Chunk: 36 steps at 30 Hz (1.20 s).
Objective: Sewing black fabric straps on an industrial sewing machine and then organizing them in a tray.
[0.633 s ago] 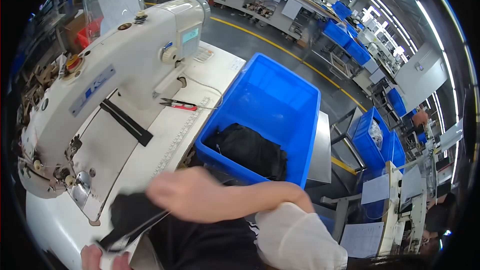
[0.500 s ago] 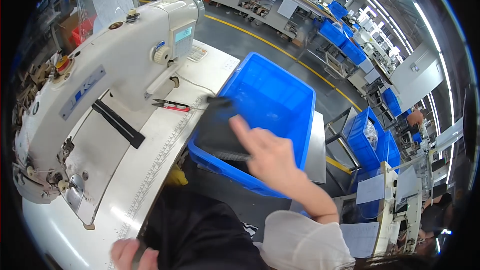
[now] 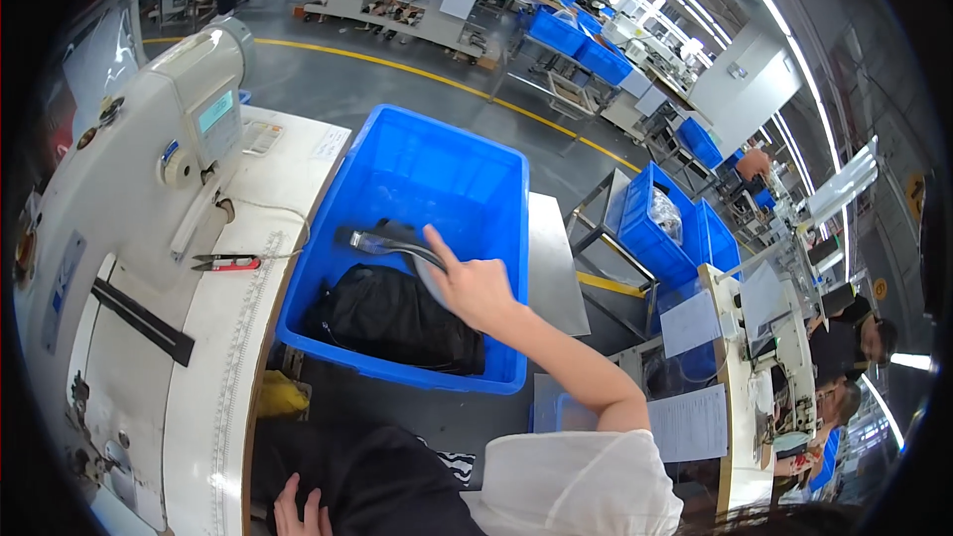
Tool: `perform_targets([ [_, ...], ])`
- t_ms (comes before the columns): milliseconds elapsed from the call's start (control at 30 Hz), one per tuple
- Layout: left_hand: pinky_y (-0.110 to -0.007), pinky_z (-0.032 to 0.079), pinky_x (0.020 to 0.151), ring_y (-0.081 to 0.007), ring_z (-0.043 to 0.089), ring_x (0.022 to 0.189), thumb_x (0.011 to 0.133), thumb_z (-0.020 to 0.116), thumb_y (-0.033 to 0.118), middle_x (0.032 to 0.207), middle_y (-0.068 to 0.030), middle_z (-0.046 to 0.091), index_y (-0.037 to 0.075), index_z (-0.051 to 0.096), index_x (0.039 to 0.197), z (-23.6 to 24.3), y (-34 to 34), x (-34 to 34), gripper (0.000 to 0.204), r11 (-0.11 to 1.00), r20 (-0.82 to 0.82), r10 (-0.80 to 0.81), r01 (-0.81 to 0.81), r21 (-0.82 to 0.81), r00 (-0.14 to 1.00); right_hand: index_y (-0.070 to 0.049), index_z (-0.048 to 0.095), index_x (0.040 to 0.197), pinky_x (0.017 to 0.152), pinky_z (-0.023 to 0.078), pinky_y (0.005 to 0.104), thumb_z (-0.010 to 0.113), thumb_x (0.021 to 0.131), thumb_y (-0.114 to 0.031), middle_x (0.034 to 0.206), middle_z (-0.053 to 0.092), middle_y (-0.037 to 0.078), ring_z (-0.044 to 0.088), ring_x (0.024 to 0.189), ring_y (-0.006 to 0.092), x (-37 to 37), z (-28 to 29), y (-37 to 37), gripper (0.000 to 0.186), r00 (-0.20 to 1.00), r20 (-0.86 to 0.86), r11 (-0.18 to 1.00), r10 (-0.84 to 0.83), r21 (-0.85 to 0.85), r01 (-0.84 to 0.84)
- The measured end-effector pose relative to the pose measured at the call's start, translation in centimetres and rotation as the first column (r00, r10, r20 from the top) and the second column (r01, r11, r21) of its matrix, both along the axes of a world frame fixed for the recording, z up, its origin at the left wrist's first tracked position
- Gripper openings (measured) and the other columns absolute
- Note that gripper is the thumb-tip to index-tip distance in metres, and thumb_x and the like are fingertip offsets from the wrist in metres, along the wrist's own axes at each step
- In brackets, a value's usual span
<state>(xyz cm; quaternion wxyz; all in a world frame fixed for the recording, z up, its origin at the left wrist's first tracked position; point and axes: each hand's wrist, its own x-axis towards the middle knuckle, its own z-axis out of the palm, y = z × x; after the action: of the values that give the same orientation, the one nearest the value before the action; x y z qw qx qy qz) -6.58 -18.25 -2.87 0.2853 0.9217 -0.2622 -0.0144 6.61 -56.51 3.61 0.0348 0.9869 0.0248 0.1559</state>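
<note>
My right hand [image 3: 475, 290] is over the large blue bin [image 3: 447, 167], closed round the edge of a thin black piece [image 3: 392, 240], with the index finger stretched out. The piece is seen almost edge-on, with a glossy curved rim; its exact kind cannot be made out. Below it, crumpled black fabric pieces [image 3: 387, 316] lie in the near part of the bin. At the lower edge, my left hand [image 3: 301, 514] rests on the black cloth over my lap, fingers apart and holding nothing visible; part of it is cut off.
On the left stands a white sewing machine [image 3: 189, 74] with a black strip [image 3: 144, 320] across its bed. Red-handled thread snips [image 3: 230, 263] lie on the white table [image 3: 208, 387]. More blue bins [image 3: 645, 228] stand to the right. Other people are at far right.
My right hand has carried the black piece further into the bin, where it now appears edge-on. My left hand has moved from the table's edge onto my lap. The view has turned right.
</note>
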Motion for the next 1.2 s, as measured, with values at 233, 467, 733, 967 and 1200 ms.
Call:
perform_targets([
  [233, -0.045, 0.044, 0.086, -0.0374, 0.051, 0.106, 0.082, 0.060, 0.005, 0.128, -0.0165, 0.047, 0.006, 0.057, 0.109, 0.3, -0.9, 0.6, 0.028, 0.997, 0.074, -0.074, 0.076, -0.027, 0.994, -0.007, 0.014, 0.144, 0.041, 0.043, 0.0363, 0.053, 0.088, -0.036, 0.048, 0.054, 0.010, 0.053, 0.039, 0.0258, -0.9, -7.3, 2.5, 0.075, 0.790, -0.502, 0.925, 0.351, 0.053, -0.377],
  [467, -0.043, 0.046, 0.082, -0.0379, 0.054, 0.101, 0.081, 0.060, 0.004, 0.119, -0.0186, 0.053, 0.007, 0.059, 0.110, -1.0, -1.2, 1.0, 0.030, 0.992, -0.018, -0.045, 0.042, -0.121, 0.999, -0.022, 0.037, 0.137, 0.092, 0.033, 0.0517, 0.055, 0.087, -0.033, 0.130, 0.040, 0.017, 0.040, 0.115, 0.0339, -0.4, -5.2, 0.0, 0.054, 0.855, -0.066, 0.857, 0.514, 0.073, -0.510],
  [733, -0.049, 0.031, 0.100, -0.0371, 0.039, 0.120, 0.092, 0.053, 0.032, 0.135, -0.0154, 0.043, 0.003, 0.051, 0.124, -5.7, 0.0, 5.0, 0.043, 0.983, 0.005, 0.180, -0.180, 0.043, 0.984, -0.021, 0.025, 0.142, 0.094, 0.015, 0.0743, 0.061, 0.065, -0.068, 0.145, -0.002, 0.033, 0.002, 0.132, 0.0548, 0.9, -19.4, -2.0, 0.097, 0.858, -0.277, 0.901, 0.433, 0.115, -0.418],
  [967, -0.047, 0.032, 0.099, -0.0353, 0.041, 0.118, 0.092, 0.052, 0.032, 0.131, -0.0163, 0.046, 0.002, 0.052, 0.121, -12.0, 3.5, 6.0, 0.042, 0.979, -0.166, 0.153, -0.173, -0.107, 0.974, -0.024, 0.014, 0.145, 0.097, 0.014, 0.0719, 0.058, 0.068, -0.068, 0.145, -0.003, 0.033, 0.004, 0.133, 0.0539, 0.5, -17.6, -1.1, 0.099, 0.863, -0.365, 0.924, 0.349, -0.023, -0.383],
  [1200, -0.044, 0.033, 0.098, -0.0336, 0.043, 0.116, 0.092, 0.052, 0.032, 0.128, -0.0172, 0.048, 0.000, 0.053, 0.119, -18.6, 8.6, 4.8, 0.042, 0.957, -0.383, 0.163, -0.241, -0.163, 0.909, -0.009, 0.050, 0.121, 0.092, 0.038, 0.0478, 0.052, 0.087, -0.039, 0.112, 0.052, 0.018, 0.055, 0.096, 0.0289, 0.6, -12.5, -0.4, 0.045, 0.882, -0.135, 0.876, 0.451, -0.120, -0.467],
])
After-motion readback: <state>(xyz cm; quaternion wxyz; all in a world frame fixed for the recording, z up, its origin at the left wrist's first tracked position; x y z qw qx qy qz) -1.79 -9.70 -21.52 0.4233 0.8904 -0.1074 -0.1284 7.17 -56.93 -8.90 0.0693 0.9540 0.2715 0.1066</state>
